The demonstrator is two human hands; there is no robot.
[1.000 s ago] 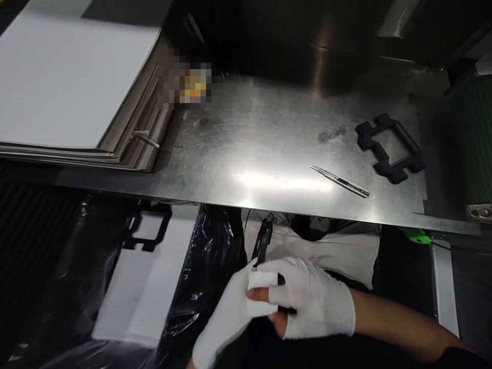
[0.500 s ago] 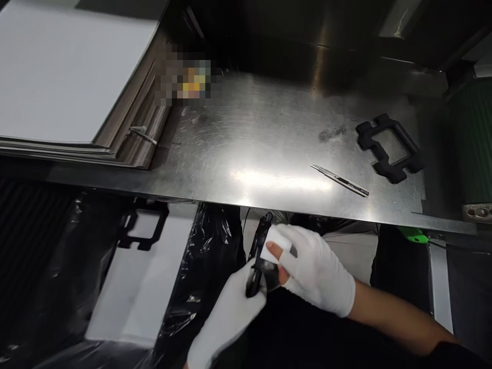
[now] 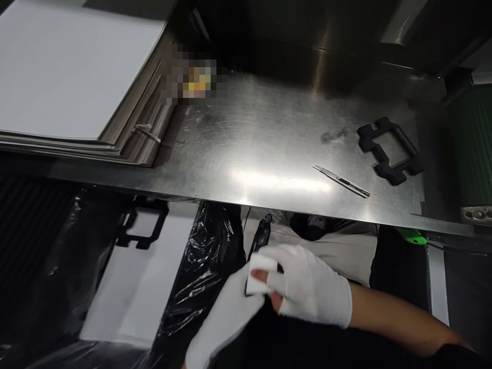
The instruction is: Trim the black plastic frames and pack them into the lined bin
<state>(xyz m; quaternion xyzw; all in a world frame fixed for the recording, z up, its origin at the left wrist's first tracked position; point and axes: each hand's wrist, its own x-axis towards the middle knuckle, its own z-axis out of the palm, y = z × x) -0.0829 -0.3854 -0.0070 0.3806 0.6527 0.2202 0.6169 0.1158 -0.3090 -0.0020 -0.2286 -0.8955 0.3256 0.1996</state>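
Below the table's front edge, my left hand point(image 3: 232, 307), in a white glove, is closed around the lower end of a black plastic part point(image 3: 261, 233). That part is tilted and seen nearly edge-on, its lower half hidden by my hands. A small white sponge-like block point(image 3: 258, 264) is pinched in my right hand point(image 3: 307, 287), whose glove leaves the thumb tip bare. The block lies over the lower end of the black part, close to my left fingers. Whether it touches the surface is hard to see.
On the metal table point(image 3: 269, 128) lie a craft knife point(image 3: 342, 182) and a black frame point(image 3: 392, 151). A stack of white boards point(image 3: 77, 66) stands at left. Another black frame point(image 3: 144, 224) rests on a white sheet point(image 3: 134, 287) beside black plastic film point(image 3: 200, 256).
My right hand has slid the white block down along the black part, toward my left hand. The upper end of the black part now shows uncovered. My left hand has barely moved.
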